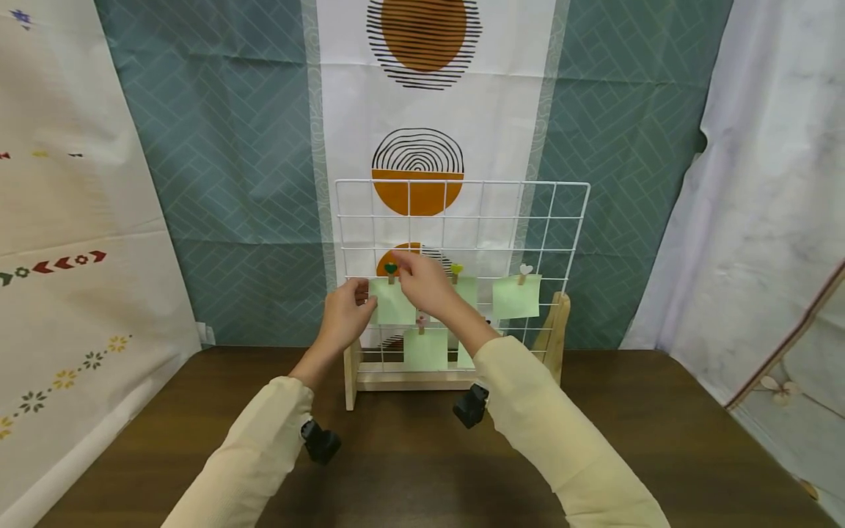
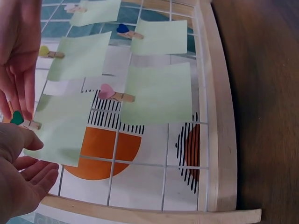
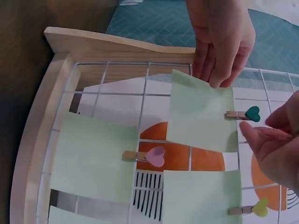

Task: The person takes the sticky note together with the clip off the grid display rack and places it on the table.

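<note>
While left fingers (image 3: 220, 72) pinch note (image 3: 201, 116); right fingers (image 3: 261, 144) beside green-heart clip (image 3: 252, 114)

Soft, even light falls across the fingers (image 1: 360, 287) and the pale green notes (image 1: 394, 303) beside them, while the counter (image 1: 409, 455) below them looks dim with a faint sheen. Both wrist views appear softer, lens distortion bowing the wooden stand (image 3: 30, 154) beyond the fingers.

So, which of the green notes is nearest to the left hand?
The note with the dark green heart clip, at the left hand; the other notes have yellow, white, pink or blue hearts.
</note>
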A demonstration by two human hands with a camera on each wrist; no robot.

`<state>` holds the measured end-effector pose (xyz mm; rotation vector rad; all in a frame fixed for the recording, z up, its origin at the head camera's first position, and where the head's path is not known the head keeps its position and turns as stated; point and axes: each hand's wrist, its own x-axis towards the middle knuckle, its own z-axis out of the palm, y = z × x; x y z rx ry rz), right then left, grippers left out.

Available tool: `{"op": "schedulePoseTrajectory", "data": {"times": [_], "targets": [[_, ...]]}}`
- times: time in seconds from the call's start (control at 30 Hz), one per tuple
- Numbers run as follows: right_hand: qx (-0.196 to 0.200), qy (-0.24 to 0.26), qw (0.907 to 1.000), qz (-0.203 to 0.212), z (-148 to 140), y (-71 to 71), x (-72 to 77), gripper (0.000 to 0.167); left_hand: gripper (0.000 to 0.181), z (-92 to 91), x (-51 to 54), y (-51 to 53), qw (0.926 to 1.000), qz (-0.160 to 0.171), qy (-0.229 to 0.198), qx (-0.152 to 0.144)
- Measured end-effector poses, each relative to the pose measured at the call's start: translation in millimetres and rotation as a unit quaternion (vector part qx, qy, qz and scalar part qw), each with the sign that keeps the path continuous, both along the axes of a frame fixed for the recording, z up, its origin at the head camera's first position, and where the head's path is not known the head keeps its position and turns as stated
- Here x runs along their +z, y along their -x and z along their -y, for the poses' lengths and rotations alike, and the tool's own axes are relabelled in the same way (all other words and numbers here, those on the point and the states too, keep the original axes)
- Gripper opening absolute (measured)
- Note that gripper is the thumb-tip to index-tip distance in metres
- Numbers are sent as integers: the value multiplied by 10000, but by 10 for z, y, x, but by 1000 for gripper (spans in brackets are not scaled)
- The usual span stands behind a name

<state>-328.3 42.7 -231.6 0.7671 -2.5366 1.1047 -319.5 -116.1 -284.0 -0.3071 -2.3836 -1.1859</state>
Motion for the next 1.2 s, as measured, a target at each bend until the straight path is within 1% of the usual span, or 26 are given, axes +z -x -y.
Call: {"op": "schedulePoseTrajectory", "data": {"times": [0.1, 0.2, 0.37, 0.53, 0.73, 0.87, 1.0, 1.1, 1.2], "targets": [[-8, -133, 9997, 193, 41, 28, 48, 40, 33, -9, 7, 14, 9998, 96, -162, 44], [-72, -198, 9995, 224, 61, 52, 76, 37, 29, -17, 14, 27, 9994, 65, -312, 100], [-320, -310, 9989, 118, 92, 90, 70, 34, 22, -32, 7, 51, 9987, -168, -426, 221], [-481, -365, 9982, -4, 118, 137, 50, 30, 17, -57, 29, 48, 9972, -403, -562, 295], [-617, -421, 9971, -114, 124, 206, 55, 21, 16, -70, 53, 56, 9965, -448, -615, 345], [-667, -407, 9969, -124, 123, 222, 54, 20, 15, -71, 54, 71, 9962, -450, -629, 393], [-821, -515, 9948, -301, 124, 224, 33, 19, 15, -74, 46, 86, 9960, -508, -615, 409], [-910, -580, 9927, -533, 128, 217, 15, 18, 14, -73, 45, 93, 9956, -568, -606, 432], [-934, -533, 9908, -822, 137, 206, 2, 15, 14, -69, 51, 91, 9954, -605, -590, 451]]}}
